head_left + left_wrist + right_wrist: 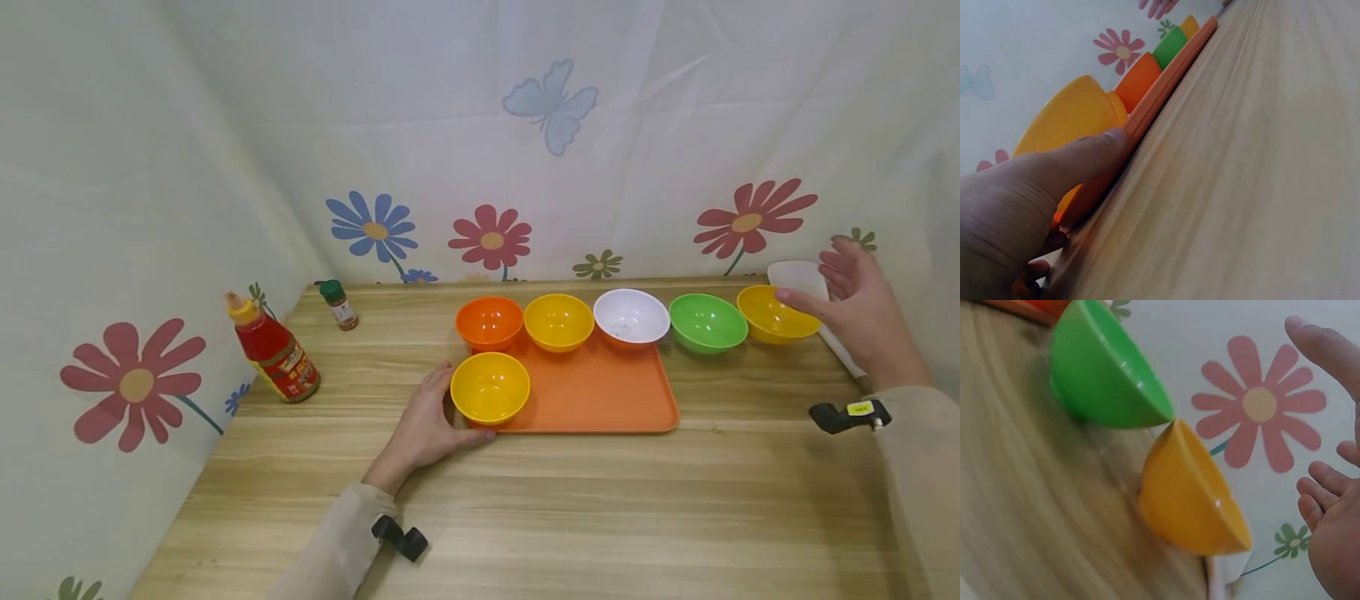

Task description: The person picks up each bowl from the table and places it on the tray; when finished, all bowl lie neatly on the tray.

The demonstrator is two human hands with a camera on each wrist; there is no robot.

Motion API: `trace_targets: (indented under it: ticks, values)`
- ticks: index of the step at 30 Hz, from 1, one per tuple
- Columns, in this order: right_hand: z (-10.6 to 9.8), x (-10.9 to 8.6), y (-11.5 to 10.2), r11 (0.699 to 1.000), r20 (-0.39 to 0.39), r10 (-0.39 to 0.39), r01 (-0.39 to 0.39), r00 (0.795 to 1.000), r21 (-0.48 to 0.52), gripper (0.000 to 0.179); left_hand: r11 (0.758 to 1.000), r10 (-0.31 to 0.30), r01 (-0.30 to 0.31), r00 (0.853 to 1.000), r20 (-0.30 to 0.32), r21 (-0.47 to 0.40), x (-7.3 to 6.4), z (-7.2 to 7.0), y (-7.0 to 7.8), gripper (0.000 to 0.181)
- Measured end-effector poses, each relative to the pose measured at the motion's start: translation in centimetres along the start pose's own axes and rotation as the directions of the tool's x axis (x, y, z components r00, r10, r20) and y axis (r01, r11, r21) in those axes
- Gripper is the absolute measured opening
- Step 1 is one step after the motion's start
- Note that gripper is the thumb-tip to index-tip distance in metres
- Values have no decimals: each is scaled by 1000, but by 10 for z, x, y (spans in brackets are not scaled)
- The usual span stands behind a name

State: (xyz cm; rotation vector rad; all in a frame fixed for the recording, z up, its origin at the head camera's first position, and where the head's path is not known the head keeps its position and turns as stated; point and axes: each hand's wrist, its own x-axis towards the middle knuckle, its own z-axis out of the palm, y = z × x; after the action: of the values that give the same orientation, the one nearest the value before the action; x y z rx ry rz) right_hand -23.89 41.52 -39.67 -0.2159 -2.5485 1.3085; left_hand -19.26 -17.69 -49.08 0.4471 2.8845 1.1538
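Observation:
My left hand (427,421) grips the near left corner of an orange tray (600,400), thumb along its front edge and fingers round its left side. A yellow bowl (491,388) stands at that corner, beside the fingers. An orange bowl (489,323), another yellow bowl (558,322) and a bowl white inside (632,317), orange below, line the tray's back. My right hand (862,308) hovers with spread fingers by the rightmost yellow bowl (776,317), apart from it in the right wrist view (1194,500). A green bowl (708,323) stands to that bowl's left.
A red sauce bottle (279,354) with a yellow cap and a small green-capped jar (340,305) stand at the left. A white utensil (798,275) with a long handle lies behind the right hand. A flower-printed curtain (450,125) hangs behind the wooden table (600,517).

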Motion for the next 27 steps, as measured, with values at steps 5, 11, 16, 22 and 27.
trace_targets:
  ticks: [5,11,16,22,27]
  values:
    - [3,-2,19,1000,41,28,-28,999,-13,112,1000,0,0,1000,2,4,0,0,-1,113]
    - [6,-4,35,998,75,52,-50,996,-26,115,1000,-3,3,1000,-1,2,0,0,1,114]
    - [8,-9,44,997,112,78,-75,991,-35,120,1000,-6,6,1000,-1,0,0,-1,1,114]
    - [10,-14,52,995,146,95,-89,985,-44,126,1000,0,0,1000,-1,-4,0,-1,1,114]
    - [11,-12,60,994,154,104,-95,983,-59,128,1000,6,-6,1000,1,-7,0,0,0,113]
